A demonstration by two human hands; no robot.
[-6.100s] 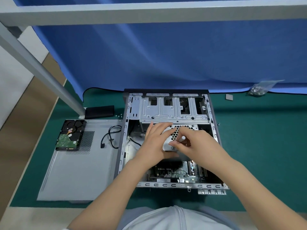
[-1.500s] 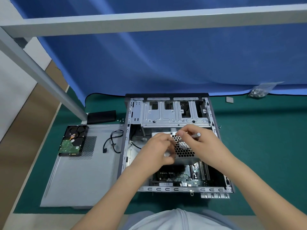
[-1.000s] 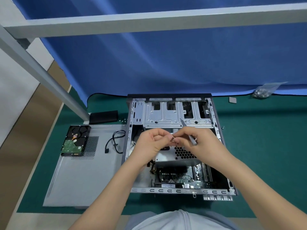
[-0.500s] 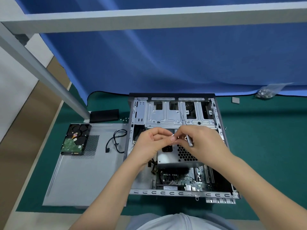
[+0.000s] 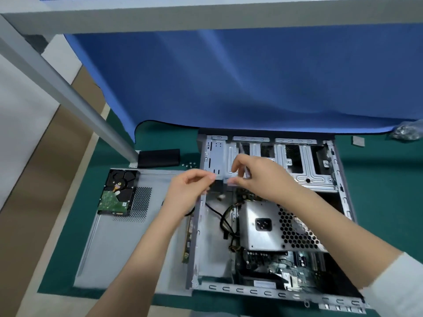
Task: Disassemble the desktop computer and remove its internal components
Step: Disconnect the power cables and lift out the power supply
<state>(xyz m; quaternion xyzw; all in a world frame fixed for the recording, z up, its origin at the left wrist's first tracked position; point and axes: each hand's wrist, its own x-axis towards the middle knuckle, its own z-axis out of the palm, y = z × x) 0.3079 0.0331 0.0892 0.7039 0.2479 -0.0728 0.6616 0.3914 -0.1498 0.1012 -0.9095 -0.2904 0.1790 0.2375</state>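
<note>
The open desktop case [image 5: 343,202] lies flat on the green mat. Inside it are the silver power supply [image 5: 263,225] with its honeycomb grille, loose black cables [image 5: 225,223] and the motherboard [image 5: 286,266] at the near side. The drive cage [image 5: 304,165] fills the far end. My right hand [image 5: 261,177] hovers over the cage's left part, holding a thin grey screwdriver [image 5: 243,154]. My left hand [image 5: 187,191] is at the case's left wall, thumb and forefinger pinched on a tiny screw that barely shows.
The removed side panel [image 5: 119,243] lies left of the case with a hard drive [image 5: 117,195] on it. Behind it are a black block [image 5: 159,157] and loose screws [image 5: 190,165]. A bag of screws [image 5: 407,132] and a small grey pad [image 5: 358,141] sit far right.
My hands met above the power supply, then parted. My left hand has drawn away to the left with its pinch closed. The view has shifted, so the case sits further right.
</note>
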